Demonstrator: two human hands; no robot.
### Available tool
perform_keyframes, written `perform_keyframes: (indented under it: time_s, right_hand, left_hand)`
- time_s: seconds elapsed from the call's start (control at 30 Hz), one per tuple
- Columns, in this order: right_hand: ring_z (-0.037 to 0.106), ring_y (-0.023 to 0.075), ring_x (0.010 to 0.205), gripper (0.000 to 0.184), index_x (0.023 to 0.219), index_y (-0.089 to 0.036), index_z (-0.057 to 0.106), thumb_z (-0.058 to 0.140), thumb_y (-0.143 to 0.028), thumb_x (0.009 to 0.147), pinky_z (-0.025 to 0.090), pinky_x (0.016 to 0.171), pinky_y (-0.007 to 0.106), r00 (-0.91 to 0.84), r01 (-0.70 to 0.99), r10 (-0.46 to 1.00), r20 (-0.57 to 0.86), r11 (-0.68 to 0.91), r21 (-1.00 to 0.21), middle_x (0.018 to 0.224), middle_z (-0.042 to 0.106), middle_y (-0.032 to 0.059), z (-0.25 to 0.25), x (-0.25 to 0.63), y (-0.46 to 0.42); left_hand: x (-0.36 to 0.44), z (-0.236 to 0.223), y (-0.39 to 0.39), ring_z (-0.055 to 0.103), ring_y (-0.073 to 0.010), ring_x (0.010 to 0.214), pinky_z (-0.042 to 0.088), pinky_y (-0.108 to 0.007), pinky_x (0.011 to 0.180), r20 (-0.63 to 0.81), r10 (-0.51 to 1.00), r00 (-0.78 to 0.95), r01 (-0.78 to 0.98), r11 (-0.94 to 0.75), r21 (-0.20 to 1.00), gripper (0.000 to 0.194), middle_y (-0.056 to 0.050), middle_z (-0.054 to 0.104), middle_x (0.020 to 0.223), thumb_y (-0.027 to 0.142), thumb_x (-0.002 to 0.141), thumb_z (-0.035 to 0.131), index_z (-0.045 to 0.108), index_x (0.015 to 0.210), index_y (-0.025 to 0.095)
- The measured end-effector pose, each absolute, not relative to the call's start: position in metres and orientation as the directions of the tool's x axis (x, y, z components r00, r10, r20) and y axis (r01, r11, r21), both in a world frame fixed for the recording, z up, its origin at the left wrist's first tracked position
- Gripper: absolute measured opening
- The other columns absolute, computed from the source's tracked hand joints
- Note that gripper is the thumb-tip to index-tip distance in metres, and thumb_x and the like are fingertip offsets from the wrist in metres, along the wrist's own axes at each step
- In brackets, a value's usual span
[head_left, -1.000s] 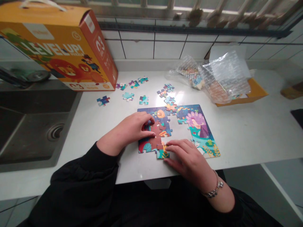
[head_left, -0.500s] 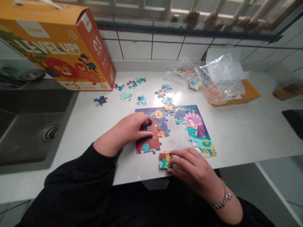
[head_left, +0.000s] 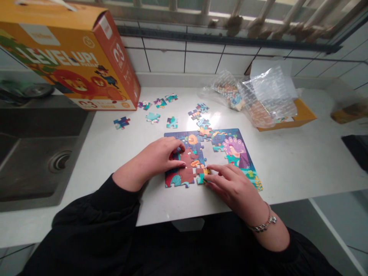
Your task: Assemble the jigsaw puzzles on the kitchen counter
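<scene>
A partly assembled jigsaw puzzle (head_left: 188, 174) lies flat on the counter, with a gap through its middle. My left hand (head_left: 162, 155) rests on its left part, thumb and index finger apart, holding nothing; it hides some of the joined pieces. Between the fingertips of my right hand (head_left: 234, 188) is a puzzle piece (head_left: 200, 177) in brown, yellow and teal. That piece sits at the lower edge of the gap, just right of the brown joined pieces. Whether it is locked in cannot be made out. The peacock part (head_left: 235, 147) forms the puzzle's right side.
Several loose puzzle pieces (head_left: 153, 117) lie behind the puzzle. An orange puzzle box (head_left: 71, 65) stands at back left beside a steel sink (head_left: 37, 165). At back right, clear plastic packaging (head_left: 258, 103) lies over an open orange box (head_left: 304, 114). The white counter (head_left: 172, 203) ends close in front.
My right hand has moved away from me with the puzzle piece, from the counter's front into the gap beside the brown pieces. My left hand stays in place.
</scene>
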State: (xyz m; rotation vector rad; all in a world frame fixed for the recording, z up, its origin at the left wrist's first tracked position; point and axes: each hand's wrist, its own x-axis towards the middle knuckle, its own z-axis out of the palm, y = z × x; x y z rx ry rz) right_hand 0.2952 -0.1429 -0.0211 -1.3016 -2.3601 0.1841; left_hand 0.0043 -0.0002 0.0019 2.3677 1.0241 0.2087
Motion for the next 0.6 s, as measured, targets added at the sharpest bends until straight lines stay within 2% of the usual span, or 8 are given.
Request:
perform_keyframes:
  time_s: [0.6]
  right_hand:
    - [0.074, 0.0257, 0.108, 0.017, 0.126, -0.025, 0.076, 0.065, -0.024, 0.113, 0.061, 0.093, 0.044, -0.517, 0.727, 0.810, 0.277, 0.587, -0.357, 0.139, 0.079, 0.0114, -0.0209, 0.2936, -0.1478]
  left_hand:
    - [0.0054, 0.0030, -0.0008, 0.068, -0.0248, 0.096, 0.051, -0.036, 0.085, -0.064, 0.713, 0.698, 0.627, -0.565, 0.537, 0.038, -0.007, 0.075, 0.109, 0.037, 0.090, 0.091, 0.073, 0.119, 0.021]
